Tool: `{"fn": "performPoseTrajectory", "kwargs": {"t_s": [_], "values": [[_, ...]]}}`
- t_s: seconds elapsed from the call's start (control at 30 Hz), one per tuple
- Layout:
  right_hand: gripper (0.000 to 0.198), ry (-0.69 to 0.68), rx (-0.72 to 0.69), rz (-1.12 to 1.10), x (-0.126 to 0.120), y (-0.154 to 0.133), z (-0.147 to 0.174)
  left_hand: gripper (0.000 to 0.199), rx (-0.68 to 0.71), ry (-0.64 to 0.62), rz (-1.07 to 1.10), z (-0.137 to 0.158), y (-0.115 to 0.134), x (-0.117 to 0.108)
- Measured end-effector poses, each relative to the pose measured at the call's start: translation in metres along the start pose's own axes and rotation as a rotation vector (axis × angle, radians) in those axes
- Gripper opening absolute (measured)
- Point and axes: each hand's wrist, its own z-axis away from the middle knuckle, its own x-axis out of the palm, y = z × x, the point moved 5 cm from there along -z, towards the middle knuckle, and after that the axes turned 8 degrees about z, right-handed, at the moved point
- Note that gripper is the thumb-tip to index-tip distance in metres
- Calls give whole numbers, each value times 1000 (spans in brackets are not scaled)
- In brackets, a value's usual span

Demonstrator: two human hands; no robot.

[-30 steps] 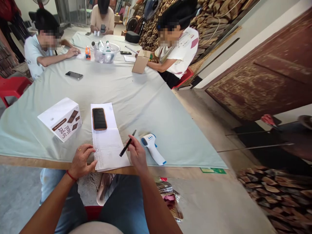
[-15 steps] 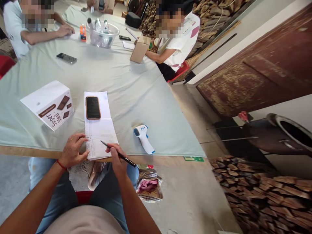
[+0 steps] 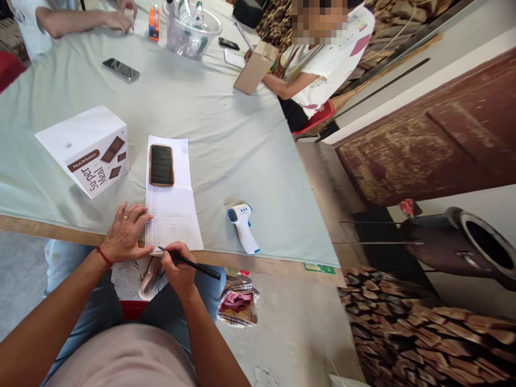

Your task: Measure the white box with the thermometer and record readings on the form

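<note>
Pale tablecloth (image 3: 278, 183), pen (image 3: 206, 270) over paper (image 3: 181, 196), writing (image 3: 172, 224) illegible

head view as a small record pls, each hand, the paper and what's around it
left hand: at the left edge of the paper
right hand: holds a black pen, tip at the paper's near left corner
on paper: phone, far half
left of paper: white box
right of paper: white-and-blue handheld device
farther back: clear tub with bottles, cardboard box

split firewood (image 3: 435, 333) lies stacked beside gray floor (image 3: 298, 317), a weathered brown panel (image 3: 439, 129) adjoining a pale wall (image 3: 475, 27).
</note>
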Motion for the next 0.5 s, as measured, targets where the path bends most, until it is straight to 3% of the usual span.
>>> {"fn": "performPoseTrajectory", "kwargs": {"t_s": [0.17, 0.5], "values": [[7, -30, -73, 69, 6, -2, 2, 67, 0, -28, -15, -1, 1, 0], [9, -68, -71, 171, 9, 0, 3, 64, 2, -8, 43, -1, 1, 1]]}}
